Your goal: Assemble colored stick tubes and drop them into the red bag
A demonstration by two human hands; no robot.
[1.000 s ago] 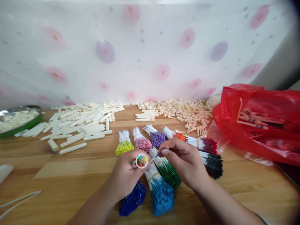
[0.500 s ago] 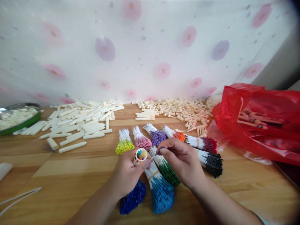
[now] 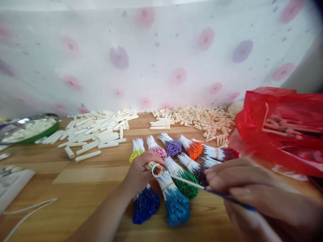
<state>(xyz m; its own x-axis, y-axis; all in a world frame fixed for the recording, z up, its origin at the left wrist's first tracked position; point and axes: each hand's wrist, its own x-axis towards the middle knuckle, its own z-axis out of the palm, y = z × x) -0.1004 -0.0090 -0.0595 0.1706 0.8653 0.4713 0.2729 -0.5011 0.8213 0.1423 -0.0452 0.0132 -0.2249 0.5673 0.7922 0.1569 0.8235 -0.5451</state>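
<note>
My left hand (image 3: 140, 171) is closed around a short cream pen barrel (image 3: 151, 165), its round opening facing me with several coloured tips inside. Close to the camera and blurred, my right hand (image 3: 262, 191) pinches a thin pen refill (image 3: 191, 183), white at the far end and dark blue at the near end. The refill's white end points at the barrel; whether they touch I cannot tell. Around my left hand lie banded refill bundles: dark blue (image 3: 145, 205), light blue (image 3: 176, 208), green (image 3: 186, 185), yellow (image 3: 137, 148), pink (image 3: 157, 148), purple (image 3: 173, 146) and orange (image 3: 193, 148).
White pen tubes (image 3: 101, 131) lie heaped at the back left beside a green-rimmed tray (image 3: 47, 131). Small cream parts (image 3: 202, 119) are piled at the back right. A red plastic bag (image 3: 254, 117) stands at the right, and a white cord (image 3: 30, 211) at the left.
My right hand has moved right and toward the camera, with the refill now showing at length. My left hand still holds the barrel, which is now tilted more toward the right.
</note>
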